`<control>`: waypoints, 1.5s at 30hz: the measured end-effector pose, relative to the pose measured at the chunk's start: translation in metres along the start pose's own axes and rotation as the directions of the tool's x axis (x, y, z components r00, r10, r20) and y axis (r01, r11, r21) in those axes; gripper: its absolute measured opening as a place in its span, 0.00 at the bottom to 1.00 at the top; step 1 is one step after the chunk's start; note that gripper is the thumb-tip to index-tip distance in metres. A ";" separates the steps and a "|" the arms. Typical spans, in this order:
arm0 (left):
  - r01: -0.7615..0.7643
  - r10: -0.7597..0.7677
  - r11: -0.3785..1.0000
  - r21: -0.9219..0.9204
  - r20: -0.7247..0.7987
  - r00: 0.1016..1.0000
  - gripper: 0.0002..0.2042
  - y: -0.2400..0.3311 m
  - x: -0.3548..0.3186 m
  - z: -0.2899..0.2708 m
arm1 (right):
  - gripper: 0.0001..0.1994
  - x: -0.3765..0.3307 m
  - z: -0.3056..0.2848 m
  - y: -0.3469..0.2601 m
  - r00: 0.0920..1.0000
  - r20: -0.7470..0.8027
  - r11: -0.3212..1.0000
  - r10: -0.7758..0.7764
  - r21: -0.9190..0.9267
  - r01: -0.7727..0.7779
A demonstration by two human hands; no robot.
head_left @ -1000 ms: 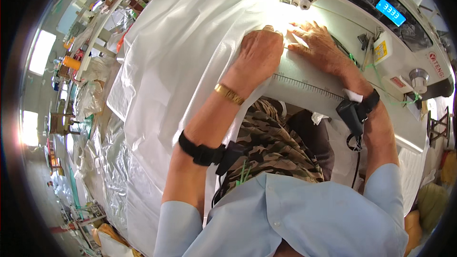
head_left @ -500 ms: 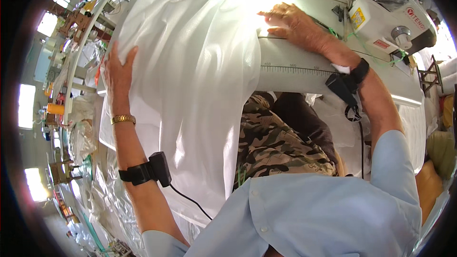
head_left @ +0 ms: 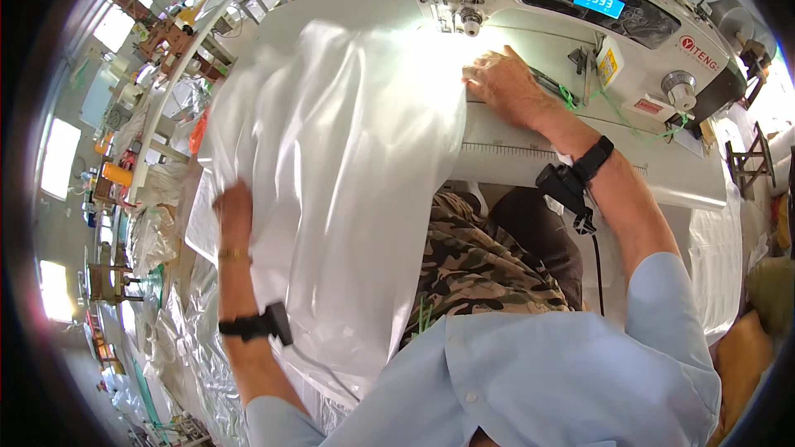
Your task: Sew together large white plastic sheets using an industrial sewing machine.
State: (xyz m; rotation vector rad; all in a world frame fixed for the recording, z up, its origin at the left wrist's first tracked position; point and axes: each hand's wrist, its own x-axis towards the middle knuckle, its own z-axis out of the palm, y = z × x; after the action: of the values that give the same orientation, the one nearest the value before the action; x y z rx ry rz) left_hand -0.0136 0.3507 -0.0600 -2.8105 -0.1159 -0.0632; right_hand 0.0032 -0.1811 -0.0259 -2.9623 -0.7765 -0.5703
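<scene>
The thin white sheet (head_left: 356, 165) lies in folds over the left part of your sewing table (head_left: 497, 126) and hangs down beside your camouflage trousers (head_left: 489, 261). Your right hand (head_left: 503, 87) has bent fingers at the sheet's right edge, near the lit needle area; whether they pinch it, you cannot tell. Your left hand (head_left: 234, 209) is blurred at its left side, finger state unclear. The white sewing machine (head_left: 654, 66) stands beyond your right hand.
</scene>
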 end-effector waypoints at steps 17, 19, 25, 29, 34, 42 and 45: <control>-0.525 0.267 0.490 -0.696 -0.454 0.850 0.21 0.078 -0.174 -0.172 | 0.20 -0.132 -0.012 -0.145 0.890 0.441 0.549 -0.115 0.775 -0.313; -0.431 0.590 0.221 -0.875 -0.233 0.773 0.21 0.141 -0.224 -0.181 | 0.26 -0.130 0.040 -0.168 0.998 0.064 0.315 -0.004 0.947 -0.060; -0.167 0.741 0.150 -0.975 -0.001 0.671 0.22 0.200 -0.265 -0.086 | 0.28 -0.045 -0.005 -0.220 0.816 0.487 0.022 -0.310 0.862 -0.506; 0.082 0.444 0.109 -0.991 0.122 0.887 0.27 0.179 -0.312 0.014 | 0.26 -0.014 -0.068 -0.251 0.958 0.261 -0.445 0.122 0.877 -0.182; 0.297 -0.558 -0.257 -0.920 0.392 0.731 0.29 0.126 -0.345 0.023 | 0.26 -0.013 -0.038 -0.246 1.000 -0.012 -0.243 -0.018 0.970 0.007; 0.083 -0.827 0.465 -0.881 -0.399 0.396 0.29 -0.007 -0.327 -0.135 | 0.28 -0.063 0.079 -0.216 0.836 0.392 0.318 -0.385 0.906 -0.278; 0.152 -0.696 0.689 -0.709 -0.588 0.412 0.29 -0.034 -0.309 -0.195 | 0.29 -0.057 0.118 -0.238 0.955 0.120 0.181 0.272 0.968 -0.174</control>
State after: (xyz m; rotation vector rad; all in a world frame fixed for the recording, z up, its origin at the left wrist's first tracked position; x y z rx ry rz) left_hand -0.3299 0.2971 0.1172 -2.7818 -0.7394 -1.8614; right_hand -0.1165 0.0138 -0.1721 -1.7121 -0.3806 -0.0472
